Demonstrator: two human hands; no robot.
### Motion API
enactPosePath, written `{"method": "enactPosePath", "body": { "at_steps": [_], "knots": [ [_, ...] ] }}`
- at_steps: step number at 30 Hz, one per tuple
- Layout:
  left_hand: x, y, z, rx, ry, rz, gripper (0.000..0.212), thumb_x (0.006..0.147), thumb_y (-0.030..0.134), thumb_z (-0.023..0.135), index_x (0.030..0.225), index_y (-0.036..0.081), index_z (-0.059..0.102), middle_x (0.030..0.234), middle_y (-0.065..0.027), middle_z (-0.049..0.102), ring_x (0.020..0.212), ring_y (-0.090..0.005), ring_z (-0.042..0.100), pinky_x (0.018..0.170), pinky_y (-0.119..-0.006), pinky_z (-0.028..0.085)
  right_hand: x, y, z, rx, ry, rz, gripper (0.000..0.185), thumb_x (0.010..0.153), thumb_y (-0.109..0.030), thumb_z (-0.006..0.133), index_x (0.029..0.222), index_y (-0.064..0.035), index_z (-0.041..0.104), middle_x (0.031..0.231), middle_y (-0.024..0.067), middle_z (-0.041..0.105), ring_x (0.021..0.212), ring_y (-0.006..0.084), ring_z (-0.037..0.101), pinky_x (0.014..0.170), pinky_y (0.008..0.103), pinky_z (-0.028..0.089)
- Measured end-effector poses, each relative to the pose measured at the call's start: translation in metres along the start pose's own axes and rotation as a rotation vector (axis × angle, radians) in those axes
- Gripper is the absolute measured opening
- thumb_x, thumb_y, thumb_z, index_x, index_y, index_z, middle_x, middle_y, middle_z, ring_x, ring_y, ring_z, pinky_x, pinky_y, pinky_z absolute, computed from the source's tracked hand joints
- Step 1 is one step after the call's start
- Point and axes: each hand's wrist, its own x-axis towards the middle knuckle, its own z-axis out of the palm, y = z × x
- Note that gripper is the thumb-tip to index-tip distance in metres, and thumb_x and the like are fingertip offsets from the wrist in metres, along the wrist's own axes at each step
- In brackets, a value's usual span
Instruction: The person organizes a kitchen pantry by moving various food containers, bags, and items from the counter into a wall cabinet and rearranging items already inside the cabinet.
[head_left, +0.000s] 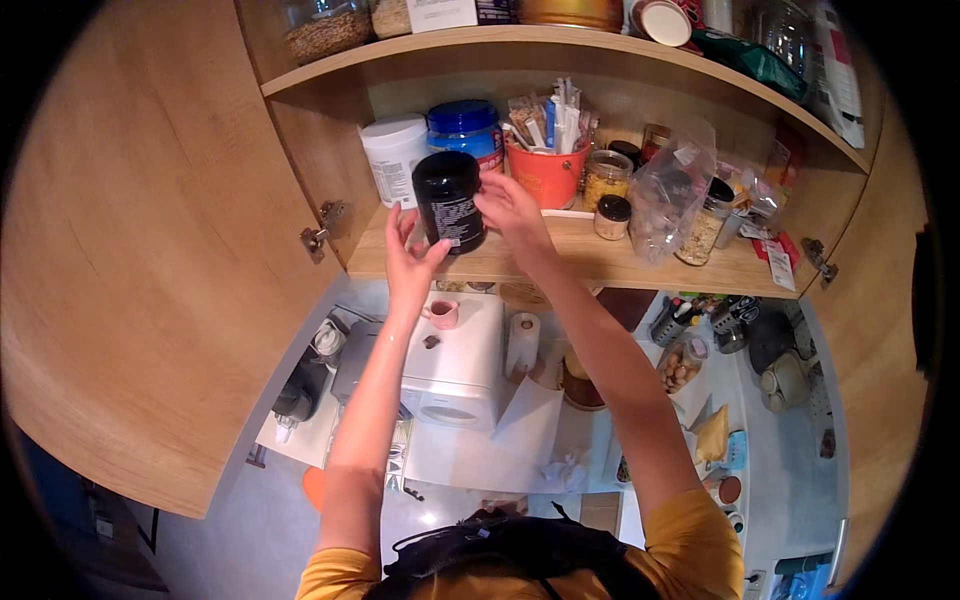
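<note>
A black plastic jar (450, 204) with a black lid and printed writing stands upright between my two hands, in front of the middle cabinet shelf. My right hand (513, 214) grips its right side with the fingertips. Around its lower left is my left hand (412, 244), thumb against the front near the base and fingers spread at the left side. Behind the jar are a white tub (391, 154) with a label and a blue-lidded plastic jar (463, 124). Whether the black jar's base touches the shelf, I cannot tell.
An orange bucket (546, 176) of paper sachets, small glass jars (613, 217) and a clear plastic bag (667, 202) share the shelf (555, 259). Open wooden doors (135, 247) flank me. Below are a white appliance (457, 360) bearing a pink mug (444, 314) and a paper roll (523, 341).
</note>
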Motion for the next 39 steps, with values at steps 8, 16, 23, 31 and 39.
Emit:
{"method": "enactPosePath", "body": {
  "at_steps": [8,16,23,31,39],
  "knots": [
    [0.082,-0.051,-0.022,0.255,-0.125,-0.072,0.114,0.054,0.019,0.086,0.139,0.0,0.014,0.132,-0.0248,0.037,0.122,-0.0301,0.039,0.102,-0.038,0.033,0.063,0.025,0.008,0.097,0.059,0.259,0.056,0.089,-0.037,0.052,0.129,0.0003,0.039,0.117,0.0141,0.055,0.106,0.0209,0.053,0.08,0.0327,0.048],
    [0.054,-0.028,0.017,0.258,-0.211,-0.093,0.105,0.052,0.011,0.085,0.135,0.0,0.022,0.122,-0.016,0.05,0.109,-0.0253,0.052,0.092,-0.034,0.043,0.017,-0.003,-0.025,-0.022,0.03,0.356,0.059,0.089,-0.053,0.043,0.134,-0.0147,0.036,0.128,0.0096,0.044,0.115,0.0316,0.045,0.061,0.0591,0.049],
    [0.009,0.036,0.117,0.157,-0.493,0.111,0.096,0.058,0.003,0.08,0.136,0.001,0.024,0.126,-0.0136,0.048,0.116,-0.0227,0.048,0.097,-0.035,0.04,-0.086,-0.102,-0.059,-0.089,0.268,0.098,0.057,0.091,-0.042,0.046,0.137,-0.0111,0.034,0.124,0.0049,0.048,0.109,0.0134,0.049,0.063,0.0298,0.052],
    [-0.12,0.002,0.263,-0.387,-1.075,-0.107,0.076,0.088,0.029,0.058,0.141,-0.001,0.012,0.14,-0.0136,0.03,0.127,-0.0224,0.033,0.105,-0.032,0.025,-0.287,-0.125,-0.145,-0.181,0.878,0.066,0.057,0.092,-0.034,0.047,0.142,-0.0155,0.025,0.131,0.0009,0.043,0.111,0.0122,0.044,0.071,0.0296,0.048],
    [-0.375,-0.112,0.368,-0.401,-1.561,-0.647,0.074,0.092,0.043,0.046,0.144,0.009,0.007,0.143,-0.0117,0.026,0.128,-0.0238,0.031,0.1,-0.034,0.033,-0.54,-0.054,-0.193,-0.193,1.524,0.079,0.059,0.09,-0.029,0.053,0.141,-0.012,0.027,0.137,0.0051,0.038,0.12,0.0162,0.04,0.087,0.0328,0.041]
  ]
}}
